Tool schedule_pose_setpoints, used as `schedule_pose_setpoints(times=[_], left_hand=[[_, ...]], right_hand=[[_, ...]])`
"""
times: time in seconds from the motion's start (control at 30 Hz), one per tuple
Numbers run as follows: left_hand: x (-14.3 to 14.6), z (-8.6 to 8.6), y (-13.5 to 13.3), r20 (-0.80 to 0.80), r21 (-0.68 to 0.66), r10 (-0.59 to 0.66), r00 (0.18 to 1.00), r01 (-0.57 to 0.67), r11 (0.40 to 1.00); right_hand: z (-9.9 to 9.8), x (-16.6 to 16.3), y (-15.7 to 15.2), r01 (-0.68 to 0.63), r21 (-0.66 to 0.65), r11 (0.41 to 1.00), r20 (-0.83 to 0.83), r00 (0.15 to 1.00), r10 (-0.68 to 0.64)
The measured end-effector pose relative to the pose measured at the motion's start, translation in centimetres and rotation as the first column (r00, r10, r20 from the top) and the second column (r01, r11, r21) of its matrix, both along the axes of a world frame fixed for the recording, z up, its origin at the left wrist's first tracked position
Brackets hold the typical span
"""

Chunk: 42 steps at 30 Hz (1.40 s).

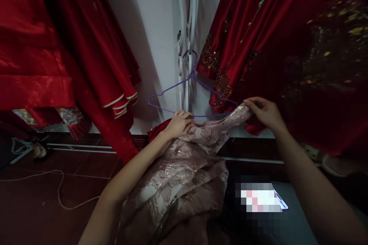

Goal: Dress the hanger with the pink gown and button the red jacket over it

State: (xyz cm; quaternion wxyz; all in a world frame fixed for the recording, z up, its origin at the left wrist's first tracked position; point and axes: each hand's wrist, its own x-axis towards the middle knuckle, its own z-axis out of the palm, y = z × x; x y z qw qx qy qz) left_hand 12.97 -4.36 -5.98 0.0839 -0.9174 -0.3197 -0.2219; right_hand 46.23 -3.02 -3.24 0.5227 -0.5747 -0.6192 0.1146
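Note:
A pale pink floral dress (184, 176) with a glossy sheen hangs down in front of me. My left hand (180, 124) is closed on its upper edge, close to the bottom bar of a purple hanger (174, 87). The hanger's hook is up against white scrolled metalwork (180, 42). Farther right, my right hand (264, 114) pinches the end of the dress's shoulder strap (240, 115), which is drawn out past the right end of the hanger. The strap partly covers that end, so I cannot tell whether it is looped over it.
Red garments hang on the left (106, 65) and on the right (276, 53), close around the hanger. A thin cable (61, 183) lies across the dark tiled floor. At lower right is a lit, blurred screen (261, 198). Pale shoes (38, 150) stand at far left.

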Motion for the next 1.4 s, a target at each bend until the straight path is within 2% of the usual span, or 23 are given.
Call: schedule_pose_setpoints(times=[0.13, 0.3, 0.53, 0.67, 0.8, 0.97, 1.07, 1.13, 1.2, 1.27, 1.33, 1.4], left_hand=[[-0.5, 0.2, -0.9, 0.039, 0.005, 0.008, 0.999, -0.009, 1.000], [-0.4, 0.3, -0.8, 0.046, 0.001, 0.025, 0.999, -0.025, 1.000], [-0.3, 0.4, -0.7, 0.045, -0.021, -0.002, 0.999, 0.003, 1.000], [0.3, 0.3, -0.7, 0.063, -0.068, -0.037, 0.997, 0.041, 0.997], [1.5, 0.0, -0.6, 0.131, -0.104, -0.064, 0.989, 0.078, 0.992], [2.9, -0.4, -0.6, 0.329, -0.166, -0.023, 0.944, 0.082, 0.983], [2.7, -0.2, -0.2, 0.473, -0.176, -0.029, 0.881, 0.127, 0.976], [1.5, 0.0, 0.3, 0.575, -0.169, -0.008, 0.818, 0.129, 0.977], [-0.7, 0.1, 1.1, 0.686, -0.170, 0.093, 0.721, 0.034, 0.985], [-3.6, 0.0, 1.9, 0.795, -0.188, 0.231, 0.561, -0.134, 0.973], [-6.7, -0.6, 2.7, 0.854, -0.222, 0.317, 0.413, -0.261, 0.940], [-9.4, -1.6, 3.5, 0.865, -0.270, 0.372, 0.335, -0.315, 0.910]], right_hand=[[-0.7, 1.6, 0.1, 0.065, -0.041, 0.997, -0.073, 0.995, -0.068], [-1.0, 1.8, 0.0, 0.049, -0.046, 0.998, -0.089, 0.995, -0.053], [-0.4, 1.1, -0.1, 0.036, 0.044, 0.998, -0.110, 0.993, -0.031], [1.0, -1.0, 1.3, -0.007, 0.124, 0.992, -0.061, 0.998, 0.015], [2.6, -5.1, 2.6, -0.083, 0.237, 0.968, 0.052, 0.996, 0.073], [2.5, -8.7, 2.2, 0.017, 0.345, 0.938, 0.112, 0.992, -0.060], [1.9, -8.9, 2.3, 0.006, 0.347, 0.938, 0.165, 0.984, -0.068], [1.7, -8.6, 2.6, 0.006, 0.341, 0.940, 0.170, 0.983, -0.068], [1.7, -8.3, 2.9, -0.003, 0.338, 0.941, 0.162, 0.985, -0.055], [1.8, -8.0, 3.1, -0.025, 0.337, 0.941, 0.149, 0.989, -0.027], [2.0, -7.9, 3.1, -0.050, 0.340, 0.939, 0.139, 0.990, 0.002], [2.1, -7.8, 3.1, -0.062, 0.343, 0.937, 0.131, 0.991, 0.018]])
